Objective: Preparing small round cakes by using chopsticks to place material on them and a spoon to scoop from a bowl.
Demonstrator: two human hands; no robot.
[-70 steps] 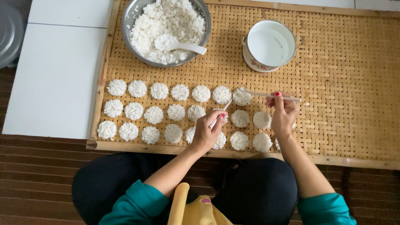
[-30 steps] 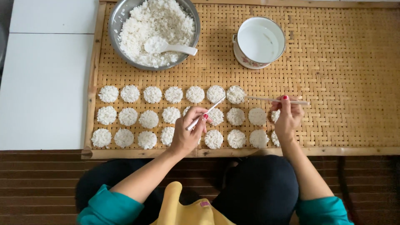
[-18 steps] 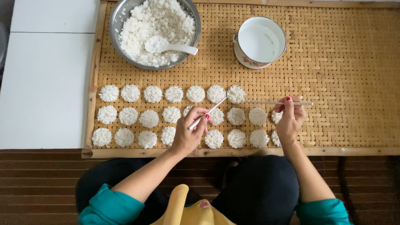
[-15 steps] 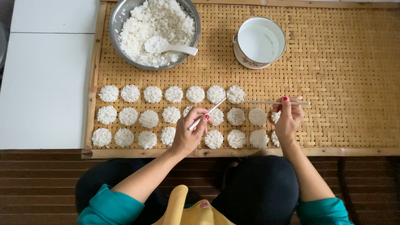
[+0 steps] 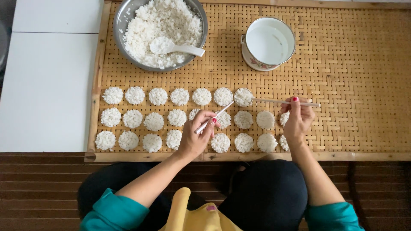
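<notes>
My left hand grips a thin white stick that slants up toward the top row of round white rice cakes. My right hand holds a long-handled ring mould whose round end sits filled with rice at the right end of that top row. Three rows of rice cakes lie on the woven bamboo tray. Both hands hover over the cakes near the tray's front edge.
A metal bowl of cooked white rice with a white spoon stands at the tray's back left. A white enamel pot of water stands at the back centre. White tiles lie to the left, dark wooden slats in front.
Between the oldest frame and one second ago the view shifted, moving tray and hands left in frame. Since then both hands have kept their grips and barely moved.
</notes>
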